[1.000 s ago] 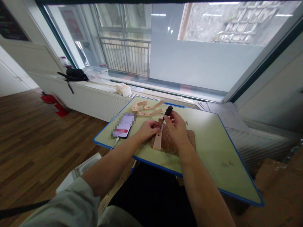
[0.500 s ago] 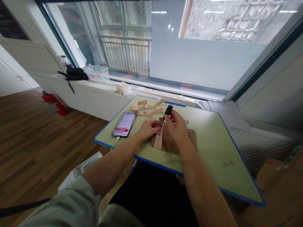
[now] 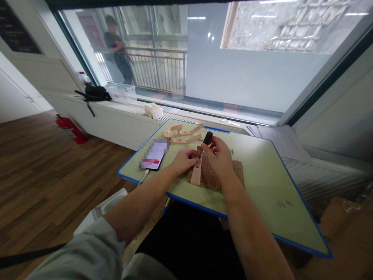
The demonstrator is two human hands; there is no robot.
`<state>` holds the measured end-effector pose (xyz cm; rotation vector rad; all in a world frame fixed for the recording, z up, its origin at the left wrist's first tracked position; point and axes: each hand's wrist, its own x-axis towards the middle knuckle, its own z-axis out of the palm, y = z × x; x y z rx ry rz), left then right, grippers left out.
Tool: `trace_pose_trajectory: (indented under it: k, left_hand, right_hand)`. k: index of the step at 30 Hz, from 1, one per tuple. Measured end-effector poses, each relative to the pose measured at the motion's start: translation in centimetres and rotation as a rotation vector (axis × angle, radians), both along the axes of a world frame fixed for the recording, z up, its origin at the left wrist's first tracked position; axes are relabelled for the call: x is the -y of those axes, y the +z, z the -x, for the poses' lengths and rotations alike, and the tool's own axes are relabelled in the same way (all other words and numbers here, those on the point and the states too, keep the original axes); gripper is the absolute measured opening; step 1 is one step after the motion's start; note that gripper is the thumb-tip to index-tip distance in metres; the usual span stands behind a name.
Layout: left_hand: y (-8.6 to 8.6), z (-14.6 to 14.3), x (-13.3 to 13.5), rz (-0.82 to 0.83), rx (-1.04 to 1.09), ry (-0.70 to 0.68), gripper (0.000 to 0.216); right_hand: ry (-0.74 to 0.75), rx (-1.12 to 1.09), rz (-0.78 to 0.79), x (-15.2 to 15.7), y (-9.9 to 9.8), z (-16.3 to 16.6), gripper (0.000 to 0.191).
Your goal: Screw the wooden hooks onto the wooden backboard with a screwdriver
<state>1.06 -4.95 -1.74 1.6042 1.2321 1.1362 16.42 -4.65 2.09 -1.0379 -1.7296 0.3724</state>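
Observation:
My right hand [image 3: 219, 157] is closed round a small screwdriver with a black handle [image 3: 208, 137], its tip down at a pale wooden strip [image 3: 196, 174]. My left hand [image 3: 184, 160] pinches the strip near the screwdriver's tip and steadies it. The strip lies on a brown perforated board [image 3: 210, 176] on the green table with a blue edge [image 3: 262, 182]. Several curved wooden pieces [image 3: 182, 134] lie at the table's far side.
A phone [image 3: 154, 154] with a cable lies at the table's left. A white radiator shelf [image 3: 122, 112] runs under the window, with a black bag [image 3: 94, 92] and a white bundle [image 3: 154, 111]. A person [image 3: 116, 48] stands outside behind the glass. Red extinguishers [image 3: 71, 130] lie on the wooden floor.
Both hands stay on the strip and screwdriver with hardly any movement. The view has shifted slightly, and a person has come into sight outside the window.

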Motion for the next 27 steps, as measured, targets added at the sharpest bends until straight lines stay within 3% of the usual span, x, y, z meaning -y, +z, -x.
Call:
trace_pose_trajectory:
  k: [5,11,18,27]
  left_hand:
    - [-0.1,0.0,0.1,-0.006,-0.023,0.005,0.011]
    - [-1.0,0.2,-0.3,-0.068,-0.064,-0.034,0.023]
    - [-1.3,0.2,-0.6,-0.061,-0.098,-0.030,0.033]
    - [-1.2,0.3,-0.4,-0.014,-0.020,-0.045,0.026]
  right_hand:
    - [0.007,-0.115,0.067,-0.2,0.0,0.3,0.026]
    - [0.038,-0.112,0.162,0.0,0.1,0.5,0.028]
    - [0.035,-0.151,0.117,0.1,0.0,0.4,0.029]
    - [-0.023,-0.200,0.055,0.3,0.4,-0.1,0.025]
